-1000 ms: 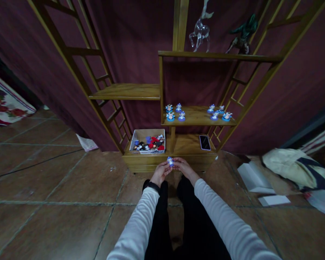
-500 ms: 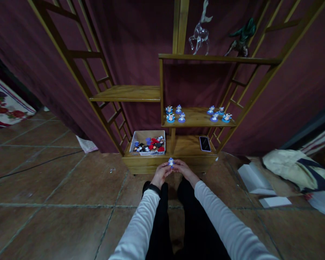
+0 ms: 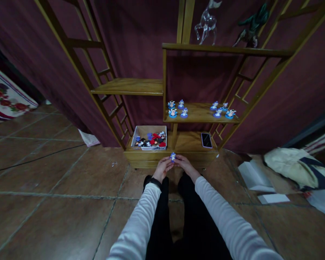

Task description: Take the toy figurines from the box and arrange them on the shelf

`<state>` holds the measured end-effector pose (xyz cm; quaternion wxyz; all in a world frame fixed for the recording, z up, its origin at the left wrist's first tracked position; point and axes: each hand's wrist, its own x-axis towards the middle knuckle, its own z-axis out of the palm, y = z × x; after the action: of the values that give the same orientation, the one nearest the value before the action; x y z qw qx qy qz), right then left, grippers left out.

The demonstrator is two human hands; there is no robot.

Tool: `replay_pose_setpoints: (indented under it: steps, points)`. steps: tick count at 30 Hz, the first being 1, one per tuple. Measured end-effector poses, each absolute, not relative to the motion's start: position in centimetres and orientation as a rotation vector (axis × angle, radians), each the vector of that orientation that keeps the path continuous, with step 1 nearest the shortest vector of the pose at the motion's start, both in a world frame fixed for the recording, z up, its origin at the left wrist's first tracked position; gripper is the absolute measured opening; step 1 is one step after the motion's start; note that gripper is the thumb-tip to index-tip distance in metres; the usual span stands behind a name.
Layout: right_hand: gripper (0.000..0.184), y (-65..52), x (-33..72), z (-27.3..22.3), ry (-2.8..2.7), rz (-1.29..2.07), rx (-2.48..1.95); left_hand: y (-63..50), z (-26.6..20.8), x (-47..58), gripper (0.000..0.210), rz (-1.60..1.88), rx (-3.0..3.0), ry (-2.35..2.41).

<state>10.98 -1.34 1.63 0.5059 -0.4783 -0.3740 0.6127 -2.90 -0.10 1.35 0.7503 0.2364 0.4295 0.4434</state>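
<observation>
Between the fingertips of both hands, a small purple and white figurine (image 3: 173,156) stands upright, in front of the low cabinet. My left hand (image 3: 163,168) grips it from the left, fingers closed; my right hand (image 3: 184,164) pinches it from the right. Just beyond, a white box (image 3: 151,147) holds loose red, black, white and purple toy parts. On the shelf (image 3: 197,115) above, similar figurines stand in two groups: a left group with a purple figurine (image 3: 184,112) and a blue-based figurine (image 3: 172,113), and a right group with another blue-based figurine (image 3: 230,114).
A phone (image 3: 206,140) lies on the cabinet top at right. A glass deer (image 3: 206,23) and a dark green statue (image 3: 253,27) stand on the upper shelf. White boxes (image 3: 254,177) and a cream bag (image 3: 292,166) lie on the floor at right. A cable (image 3: 38,159) crosses the left floor.
The view has tilted slightly, so shelves and box appear a little higher. Both hands still hold the purple figurine in nearly the same pose.
</observation>
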Motion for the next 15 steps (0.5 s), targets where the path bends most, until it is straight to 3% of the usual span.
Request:
replay_pose_setpoints:
  steps: [7,15]
  points:
    - [0.033,-1.6,11.1,1.9,-0.952,1.506,-1.137,-0.2,1.0,-2.7,0.009,1.004,0.491,0.930]
    - [0.036,-2.0,10.9,2.6,-1.000,1.486,-1.149,-0.2,0.7,-2.6,0.009,1.020,0.475,0.932]
